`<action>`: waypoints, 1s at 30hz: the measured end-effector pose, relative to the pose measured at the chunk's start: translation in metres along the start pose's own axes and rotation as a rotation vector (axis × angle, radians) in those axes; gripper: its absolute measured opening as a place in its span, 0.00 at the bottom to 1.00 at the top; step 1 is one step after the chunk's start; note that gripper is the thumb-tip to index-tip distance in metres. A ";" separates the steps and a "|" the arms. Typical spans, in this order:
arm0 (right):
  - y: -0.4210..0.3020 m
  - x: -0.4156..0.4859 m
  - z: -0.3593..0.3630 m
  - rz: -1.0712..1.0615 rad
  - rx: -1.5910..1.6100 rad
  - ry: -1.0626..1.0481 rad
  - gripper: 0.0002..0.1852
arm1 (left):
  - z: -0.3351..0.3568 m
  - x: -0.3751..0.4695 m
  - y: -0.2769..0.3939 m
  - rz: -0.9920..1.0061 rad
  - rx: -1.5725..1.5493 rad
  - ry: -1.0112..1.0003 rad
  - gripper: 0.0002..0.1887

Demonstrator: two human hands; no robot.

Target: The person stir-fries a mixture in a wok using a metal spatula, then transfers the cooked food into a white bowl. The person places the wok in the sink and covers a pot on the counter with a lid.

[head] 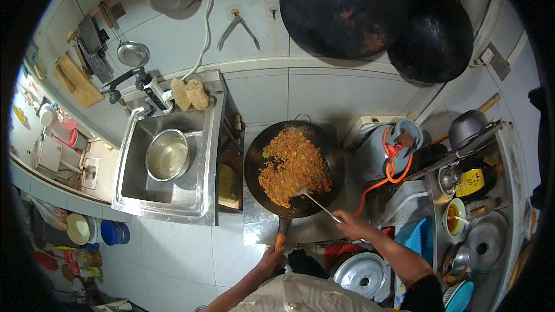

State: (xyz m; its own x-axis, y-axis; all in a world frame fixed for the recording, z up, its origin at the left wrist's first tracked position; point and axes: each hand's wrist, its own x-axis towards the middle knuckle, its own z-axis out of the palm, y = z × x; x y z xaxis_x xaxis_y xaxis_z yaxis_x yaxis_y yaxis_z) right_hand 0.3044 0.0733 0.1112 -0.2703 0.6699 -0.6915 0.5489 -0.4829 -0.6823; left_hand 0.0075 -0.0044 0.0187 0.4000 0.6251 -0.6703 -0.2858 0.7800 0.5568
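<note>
A dark wok rests on the stainless-steel cooking stand before me. In it lies a heap of browned, grain-like food, resembling fried rice, with red and green bits. My left hand grips the wok's wooden handle at the near side. Held in my right hand is a cooking utensil with a thin metal handle. Its far end reaches into the food at the wok's near right, so I cannot tell whether it is a ladle or a spatula.
Left stands a steel sink holding a metal bowl of liquid. A gas cylinder with an orange hose is close right. Farther right is a metal rack of bowls and bottles. Large woks hang on the wall.
</note>
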 end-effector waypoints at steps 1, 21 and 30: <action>0.001 0.018 0.005 -0.040 0.028 0.050 0.20 | 0.002 0.000 0.001 -0.003 0.002 0.011 0.10; -0.018 0.070 0.051 -0.172 0.665 -0.030 0.24 | 0.007 -0.011 0.008 -0.084 -0.122 0.022 0.10; -0.037 0.119 0.032 -0.243 0.139 0.367 0.21 | 0.008 -0.003 0.008 -0.088 -0.053 0.038 0.10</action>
State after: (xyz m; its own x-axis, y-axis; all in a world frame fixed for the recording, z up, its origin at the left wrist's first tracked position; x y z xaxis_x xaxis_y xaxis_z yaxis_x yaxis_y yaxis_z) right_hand 0.2269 0.1528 0.0462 -0.0662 0.9162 -0.3953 0.3866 -0.3417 -0.8566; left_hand 0.0107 0.0001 0.0286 0.3927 0.5536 -0.7344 -0.2970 0.8321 0.4684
